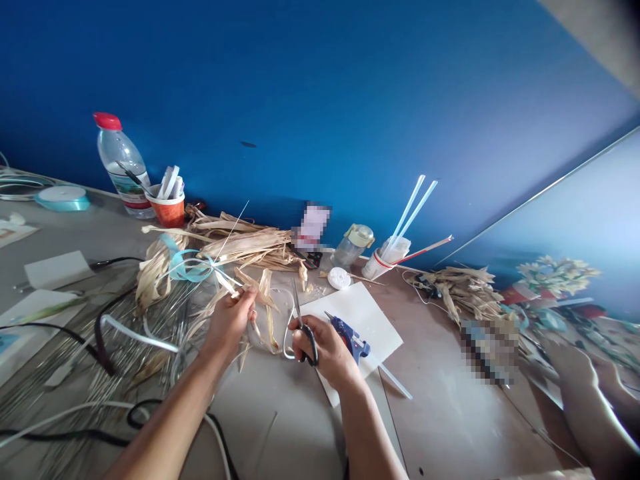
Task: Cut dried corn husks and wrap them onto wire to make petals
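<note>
My right hand [323, 347] is closed around the black handles of a pair of scissors [312, 345], whose blades point up and away from me. To its left, my left hand [231, 323] pinches a pale stem [227, 285] with a thin wire sticking up from its end. Dry corn husks [267, 297] lie beside and under the left hand, and what its palm covers is hidden. Just right of the scissors, a blue glue gun [350, 337] rests on a white sheet [373, 313].
Loose wires [160, 320], cables and turquoise ribbon [187, 263] spread across the left side. Along the blue wall stand a bottle [125, 167], an orange cup [169, 212], a husk bundle [250, 243], a jar [353, 245] and a cup of glue sticks [377, 265]. Another person's arm [583, 380] is at far right.
</note>
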Tool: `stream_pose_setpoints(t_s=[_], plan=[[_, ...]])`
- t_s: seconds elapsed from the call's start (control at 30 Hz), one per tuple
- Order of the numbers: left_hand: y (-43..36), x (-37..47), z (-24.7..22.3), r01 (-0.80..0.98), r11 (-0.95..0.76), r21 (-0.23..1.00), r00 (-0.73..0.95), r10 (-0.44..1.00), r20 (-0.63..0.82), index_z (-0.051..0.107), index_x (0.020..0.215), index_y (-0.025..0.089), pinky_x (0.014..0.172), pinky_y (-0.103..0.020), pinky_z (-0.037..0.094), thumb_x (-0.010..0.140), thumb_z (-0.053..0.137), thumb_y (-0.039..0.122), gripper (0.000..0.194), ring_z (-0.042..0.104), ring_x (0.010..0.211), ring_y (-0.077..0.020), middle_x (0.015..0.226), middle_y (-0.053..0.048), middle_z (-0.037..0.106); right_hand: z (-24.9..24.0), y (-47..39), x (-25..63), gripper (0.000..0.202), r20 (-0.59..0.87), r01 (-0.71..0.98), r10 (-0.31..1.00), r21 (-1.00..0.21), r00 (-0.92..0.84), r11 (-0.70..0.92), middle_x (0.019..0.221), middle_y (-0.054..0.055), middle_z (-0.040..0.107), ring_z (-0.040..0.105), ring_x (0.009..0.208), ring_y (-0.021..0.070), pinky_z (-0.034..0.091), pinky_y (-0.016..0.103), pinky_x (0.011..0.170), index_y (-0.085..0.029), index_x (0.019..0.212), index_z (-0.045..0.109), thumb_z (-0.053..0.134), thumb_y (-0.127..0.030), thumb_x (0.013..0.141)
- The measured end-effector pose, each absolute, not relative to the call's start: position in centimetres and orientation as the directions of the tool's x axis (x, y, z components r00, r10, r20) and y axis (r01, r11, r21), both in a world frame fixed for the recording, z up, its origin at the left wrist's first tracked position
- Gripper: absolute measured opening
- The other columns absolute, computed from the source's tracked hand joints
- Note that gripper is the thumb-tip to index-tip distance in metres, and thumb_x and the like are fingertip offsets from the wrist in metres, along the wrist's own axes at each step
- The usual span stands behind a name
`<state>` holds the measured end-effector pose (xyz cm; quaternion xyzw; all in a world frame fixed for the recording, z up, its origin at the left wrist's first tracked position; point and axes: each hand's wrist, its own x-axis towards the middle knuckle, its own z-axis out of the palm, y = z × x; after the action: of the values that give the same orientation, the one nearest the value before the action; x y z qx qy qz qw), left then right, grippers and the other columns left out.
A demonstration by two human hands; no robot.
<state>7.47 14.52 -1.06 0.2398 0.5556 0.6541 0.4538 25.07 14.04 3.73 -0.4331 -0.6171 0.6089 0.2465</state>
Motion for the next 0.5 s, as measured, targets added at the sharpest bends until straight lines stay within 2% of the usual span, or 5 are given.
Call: stream_pose_setpoints(t_s=[0.2, 0.5], plan=[[14.3, 7.4, -0.8, -0.193, 0.048, 0.980, -0.397, 0.909, -0.123, 0.042, 0.050, 0.021, 0.046, -0.024, 0.034, 0.074, 0.060, 0.039, 0.035, 0.035, 0.040, -0.0090, 0.043, 0.007, 0.036, 3.7, 14.0, 25.1, 0.037, -0.325, 0.363, 0.767, -0.923, -0.553, -0.130, 0.056, -0.003, 0.052, 0.045, 0.051, 0.0095, 0.032, 0.022, 0.050, -0.015, 0.089, 0.058, 0.065, -0.048, 0.073], [14.2, 7.2, -1.6, -0.050, 0.066, 0.997, -0.369, 0.926, -0.080, 0.041, 0.053, 0.021, 0.048, -0.023, 0.034, 0.080, 0.051, 0.041, 0.035, 0.037, 0.044, -0.0105, 0.045, 0.006, 0.039, 2.8, 13.9, 25.3, 0.027, -0.352, 0.426, 0.728, -0.900, -0.588, -0.092, 0.055, -0.005, 0.048, 0.041, 0.050, 0.0082, 0.031, 0.021, 0.049, -0.016, 0.088, 0.060, 0.067, -0.036, 0.073]])
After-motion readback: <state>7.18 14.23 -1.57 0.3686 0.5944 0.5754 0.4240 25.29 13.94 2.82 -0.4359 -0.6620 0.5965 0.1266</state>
